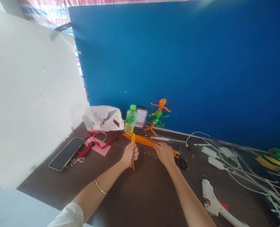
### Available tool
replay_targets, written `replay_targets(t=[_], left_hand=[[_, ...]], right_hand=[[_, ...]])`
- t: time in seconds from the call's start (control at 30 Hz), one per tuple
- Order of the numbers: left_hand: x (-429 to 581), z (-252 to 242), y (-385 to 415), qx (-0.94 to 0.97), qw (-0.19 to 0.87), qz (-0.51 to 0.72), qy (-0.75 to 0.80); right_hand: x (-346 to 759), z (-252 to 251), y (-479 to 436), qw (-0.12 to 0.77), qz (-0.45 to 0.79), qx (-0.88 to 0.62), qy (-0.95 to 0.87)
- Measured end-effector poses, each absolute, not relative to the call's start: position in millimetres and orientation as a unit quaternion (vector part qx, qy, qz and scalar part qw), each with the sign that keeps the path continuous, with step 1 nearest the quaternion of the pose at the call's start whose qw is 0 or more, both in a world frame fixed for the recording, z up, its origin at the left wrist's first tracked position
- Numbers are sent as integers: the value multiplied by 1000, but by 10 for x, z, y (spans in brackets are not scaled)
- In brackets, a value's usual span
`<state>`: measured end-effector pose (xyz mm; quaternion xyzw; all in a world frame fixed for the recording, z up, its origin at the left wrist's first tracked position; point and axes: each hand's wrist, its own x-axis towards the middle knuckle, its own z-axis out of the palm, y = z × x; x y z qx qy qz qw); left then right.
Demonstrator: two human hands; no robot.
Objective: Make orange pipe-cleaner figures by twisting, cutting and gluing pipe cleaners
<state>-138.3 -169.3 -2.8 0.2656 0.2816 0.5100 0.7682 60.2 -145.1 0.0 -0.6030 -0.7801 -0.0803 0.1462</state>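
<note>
Orange pipe cleaners (142, 140): bundle, long axis running left to right, between both hands.
I log left hand (129, 154) clenched around strands, right hand (164, 154) grasping nearer the right end.

A dark wooden tabletop (140, 201) runs far to a flat blue board (177, 63). An orange pipe-cleaner bundle (140, 139) lies mid-table. Beyond it, to the left, stand a white plastic bag (102, 119) and a green-capped plastic bottle (130, 119); twisted pipe-cleaner figures (158, 115) stand against the board, right of the bottle. A black smartphone (66, 154) lies left; a white hot-glue gun (213, 201) lies near right.
</note>
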Motion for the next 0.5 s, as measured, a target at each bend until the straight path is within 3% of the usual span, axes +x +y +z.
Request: replay_targets(t=[0.17, 0.5], left_hand=[[-1338, -57, -1662, 269, 763, 512, 289], [-1333, -46, -1680, 288, 761, 518, 265]], right_hand=[[455, 25, -1440, 225, -76, -583, -777], [139, 76, -1246, 298, -28, -567, -768]])
